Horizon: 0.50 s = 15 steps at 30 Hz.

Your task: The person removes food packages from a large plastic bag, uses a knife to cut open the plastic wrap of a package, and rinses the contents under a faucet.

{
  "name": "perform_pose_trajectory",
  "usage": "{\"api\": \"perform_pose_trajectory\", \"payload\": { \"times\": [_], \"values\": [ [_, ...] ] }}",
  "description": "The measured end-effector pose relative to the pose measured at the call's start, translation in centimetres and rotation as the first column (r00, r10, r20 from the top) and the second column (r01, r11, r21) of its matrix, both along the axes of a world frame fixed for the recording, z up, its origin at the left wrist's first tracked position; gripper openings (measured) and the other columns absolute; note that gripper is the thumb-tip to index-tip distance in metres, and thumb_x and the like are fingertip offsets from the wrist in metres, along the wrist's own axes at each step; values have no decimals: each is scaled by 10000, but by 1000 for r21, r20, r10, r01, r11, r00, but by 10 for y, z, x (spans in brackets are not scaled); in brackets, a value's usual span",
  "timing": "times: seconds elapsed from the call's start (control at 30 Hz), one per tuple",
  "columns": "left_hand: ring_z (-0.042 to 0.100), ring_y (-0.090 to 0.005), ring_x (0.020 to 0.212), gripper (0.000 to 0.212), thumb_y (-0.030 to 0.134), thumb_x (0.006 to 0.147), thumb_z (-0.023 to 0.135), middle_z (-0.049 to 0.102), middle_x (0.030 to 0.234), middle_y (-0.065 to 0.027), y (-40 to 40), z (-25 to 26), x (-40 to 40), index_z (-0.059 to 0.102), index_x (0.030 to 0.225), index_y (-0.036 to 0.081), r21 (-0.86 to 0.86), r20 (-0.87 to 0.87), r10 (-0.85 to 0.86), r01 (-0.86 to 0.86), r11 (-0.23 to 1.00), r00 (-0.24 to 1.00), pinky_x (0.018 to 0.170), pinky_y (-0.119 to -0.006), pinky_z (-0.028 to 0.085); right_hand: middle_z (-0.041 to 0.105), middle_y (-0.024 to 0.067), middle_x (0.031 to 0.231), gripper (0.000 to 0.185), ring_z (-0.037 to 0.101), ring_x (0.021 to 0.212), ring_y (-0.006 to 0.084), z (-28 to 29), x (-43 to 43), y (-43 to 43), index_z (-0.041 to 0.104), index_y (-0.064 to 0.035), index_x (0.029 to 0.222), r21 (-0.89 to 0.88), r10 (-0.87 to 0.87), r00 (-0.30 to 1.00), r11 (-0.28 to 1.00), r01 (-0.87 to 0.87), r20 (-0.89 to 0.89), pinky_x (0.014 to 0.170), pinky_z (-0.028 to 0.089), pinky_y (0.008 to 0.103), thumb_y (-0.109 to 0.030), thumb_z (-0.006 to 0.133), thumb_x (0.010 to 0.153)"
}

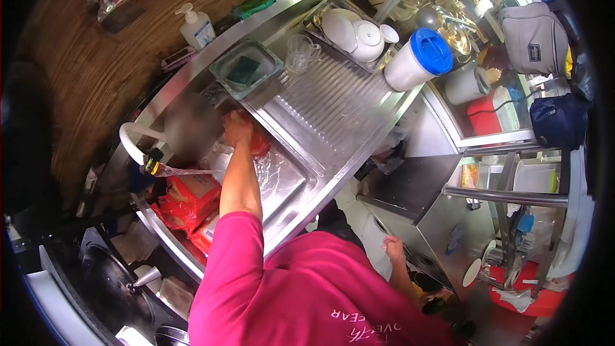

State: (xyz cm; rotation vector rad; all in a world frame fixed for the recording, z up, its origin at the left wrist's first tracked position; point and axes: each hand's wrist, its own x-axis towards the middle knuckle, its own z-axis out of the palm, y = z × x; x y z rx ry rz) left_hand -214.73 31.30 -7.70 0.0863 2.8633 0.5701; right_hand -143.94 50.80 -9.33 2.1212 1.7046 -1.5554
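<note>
A stainless steel sink basin (pixel 283 182) lies before me. My left hand (pixel 239 129) reaches into its far part and grips a wet red package (pixel 260 144); its fingertips are partly hidden. Water runs from the black and yellow nozzle of a white curved faucet (pixel 132 142), close to my left forearm. More red packages (pixel 190 202) lie at the left end of the sink, shiny with plastic wrap. Down at my side, well apart from the sink, hangs my right hand (pixel 394 246). Its fingers are curled and nothing shows in them.
A ribbed drainboard (pixel 319 101) adjoins the basin. On it stand a glass mug (pixel 300 54), a blue-lidded white container (pixel 417 60) and a rack with white bowls (pixel 367 41). A tub (pixel 246 68) holds a dark green pad. A soap bottle (pixel 196 26) stands behind; a wok (pixel 113 283) is at left.
</note>
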Motion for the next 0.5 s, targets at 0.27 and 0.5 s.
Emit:
{"api": "perform_pose_trajectory", "payload": {
  "times": [0.27,0.5],
  "values": [
    [679,-402,1158,658,537,896,636,673,1261,-262,-41,-46,-14,631,1278,1,313,205,345,-395,864,916,964,-500,537,711,99,925,223,695,794,201,4,8,-6,678,22,1110,6,23,991,1000,-22,-133,668,589,336,-41,591,915],
    [675,-277,1073,649,477,906,698,739,1146,-175,-101,-54,13,649,1276,-53,544,659,174,-623,562,732,966,-393,499,716,103,950,237,690,842,196,0,-33,21,674,35,1104,-60,101,995,993,-100,16,702,577,327,5,591,884]
  ]
}}
